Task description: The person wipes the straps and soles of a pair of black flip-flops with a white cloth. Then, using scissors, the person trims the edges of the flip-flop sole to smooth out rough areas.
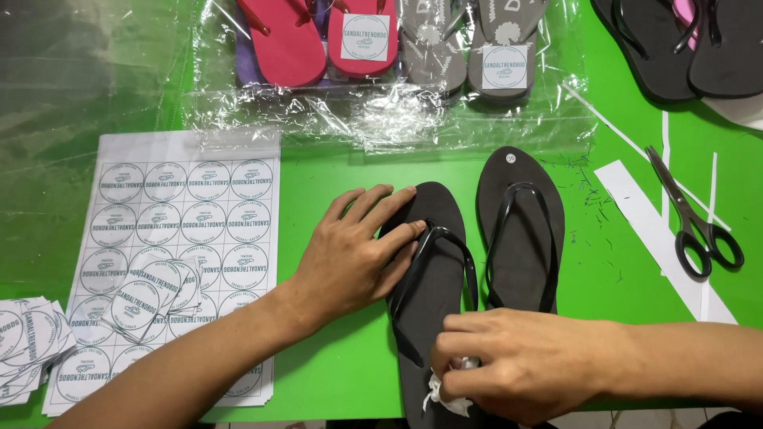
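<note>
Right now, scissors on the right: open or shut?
Shut. The scissors lie flat on the green table, blades together in one line, the handle loops side by side.

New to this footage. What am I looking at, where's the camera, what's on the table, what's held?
There is no machine here: one head-worn camera looks down at a person's two bare hands over a green table. The left hand lies flat on a black flip-flop, fingers by its strap. The right hand pinches a crumpled white scrap at that sandal's heel. Its mate, a second black flip-flop, lies beside it. Also there: a sheet of round stickers, cut stickers piled on it, scissors, and bagged pink sandals and grey sandals.
</note>
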